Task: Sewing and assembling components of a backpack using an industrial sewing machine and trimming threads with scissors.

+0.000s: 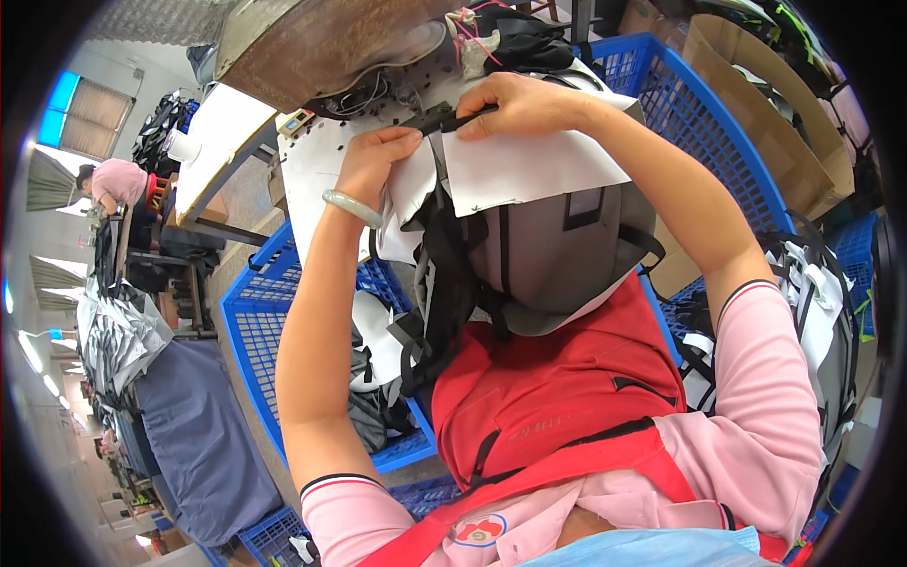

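The grey bag (548,255) lies just nearer the body than the left hand (371,161) and right hand (524,104), against the red apron (567,378). Both pinch a black strap (442,121), left arm (326,283) reaching forward, right arm (680,184) angled outward.

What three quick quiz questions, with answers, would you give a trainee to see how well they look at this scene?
1. Which wrist wears the pale bracelet? A) right; B) left; C) both.

2. True or false: a white sheet lies over part of the grey bag in front of the person.

3. Fill in the colour: the strip at the fingertips of the right hand is ____.

Key: 1. B, the left wrist. 2. True. 3. Black.
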### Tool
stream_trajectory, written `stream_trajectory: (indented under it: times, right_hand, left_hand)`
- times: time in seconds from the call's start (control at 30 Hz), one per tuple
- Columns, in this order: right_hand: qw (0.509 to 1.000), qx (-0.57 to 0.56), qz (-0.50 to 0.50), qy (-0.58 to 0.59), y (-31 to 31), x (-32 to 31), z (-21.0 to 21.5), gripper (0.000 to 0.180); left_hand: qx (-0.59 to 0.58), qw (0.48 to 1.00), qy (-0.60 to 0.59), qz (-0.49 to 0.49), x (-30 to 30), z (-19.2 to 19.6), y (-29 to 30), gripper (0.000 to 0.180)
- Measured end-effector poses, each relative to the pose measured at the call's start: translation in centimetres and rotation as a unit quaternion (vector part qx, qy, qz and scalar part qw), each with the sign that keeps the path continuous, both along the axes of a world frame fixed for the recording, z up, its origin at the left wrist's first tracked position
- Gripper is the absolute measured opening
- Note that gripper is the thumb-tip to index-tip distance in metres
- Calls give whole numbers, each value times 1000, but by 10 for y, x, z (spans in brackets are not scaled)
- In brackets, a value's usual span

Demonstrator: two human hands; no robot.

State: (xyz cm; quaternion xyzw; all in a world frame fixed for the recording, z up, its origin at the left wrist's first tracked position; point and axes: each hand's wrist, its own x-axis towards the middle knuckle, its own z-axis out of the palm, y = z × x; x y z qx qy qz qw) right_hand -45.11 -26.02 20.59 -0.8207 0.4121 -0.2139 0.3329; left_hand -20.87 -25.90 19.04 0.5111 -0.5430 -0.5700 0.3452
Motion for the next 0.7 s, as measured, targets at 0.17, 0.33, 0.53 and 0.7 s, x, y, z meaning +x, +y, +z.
stream_trajectory:
  times: [0.17,0.33,0.53,0.7]
  right_hand:
    - [1000,23,11,10,-10,-1,1,39]
    - [1000,19,8,-8,-18,-4,-9,33]
    - [999,42,-27,-15,-36,4,-14,34]
    - [1000,8,-28,-9,-33,1,-13,37]
  left_hand:
    - [11,1000,5,2,-1,-6,-12,26]
    - [7,1000,4,0,-6,-7,-20,26]
    - [-12,1000,7,-3,4,-19,-45,26]
    - [-5,1000,23,19,-1,-17,-35,26]
